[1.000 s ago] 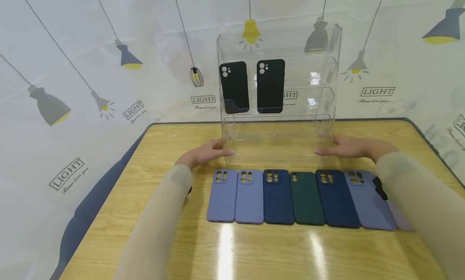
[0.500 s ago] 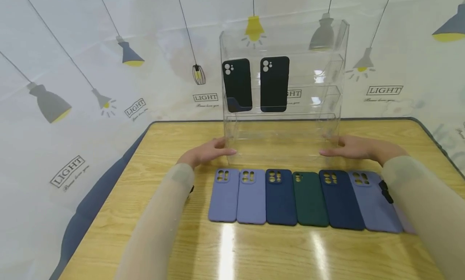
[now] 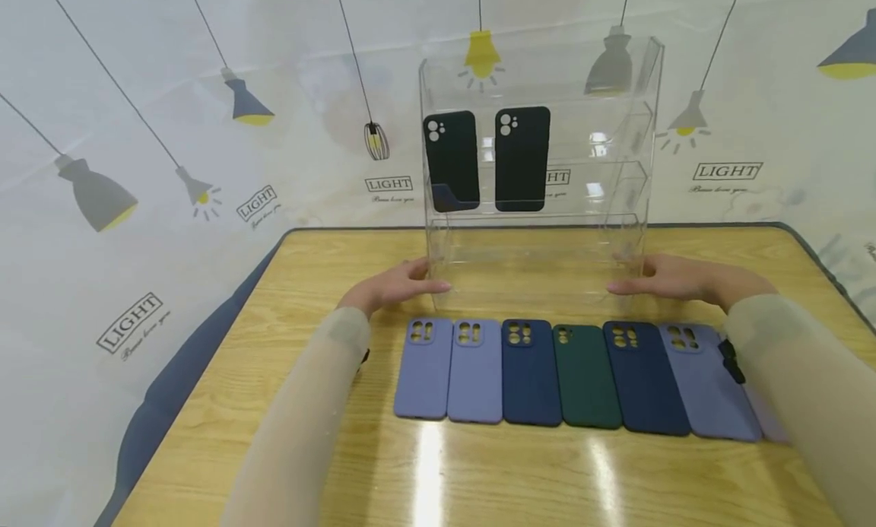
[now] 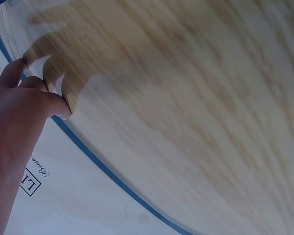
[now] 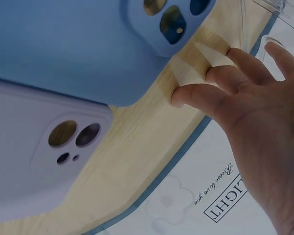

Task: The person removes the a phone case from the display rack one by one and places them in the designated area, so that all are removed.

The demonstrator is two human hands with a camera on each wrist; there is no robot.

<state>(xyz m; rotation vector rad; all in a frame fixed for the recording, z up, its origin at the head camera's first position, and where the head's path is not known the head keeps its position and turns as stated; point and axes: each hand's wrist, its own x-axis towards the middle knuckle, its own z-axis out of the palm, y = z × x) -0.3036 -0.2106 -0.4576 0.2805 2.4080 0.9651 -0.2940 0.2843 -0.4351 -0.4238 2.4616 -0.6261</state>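
A clear acrylic display rack [image 3: 541,272] stands upright at the back of the table. My left hand [image 3: 397,284] holds its lower left corner, with the thumb across the front. At the lower right corner my right hand [image 3: 677,277] does the same, its thumb pointing inward. In the right wrist view the fingers [image 5: 201,95] are spread and bent, with fingertips down at the tabletop. Two dark phone cases, a left one [image 3: 453,158] and a right one [image 3: 522,158], stand in a tier of the rack toward its left side.
In front of the rack lies a row of phone cases: two lilac ones at left [image 3: 423,375], then navy [image 3: 530,375], green [image 3: 587,379], navy again [image 3: 646,379] and periwinkle [image 3: 708,390]. A pale pinkish case [image 5: 44,147] lies at the right end. Behind stands a lamp-patterned backdrop [image 3: 308,131].
The whole scene has shifted slightly rightward in the head view. Both hands keep their places at the rack's lower corners, and the phone cases stay in the same arrangement.
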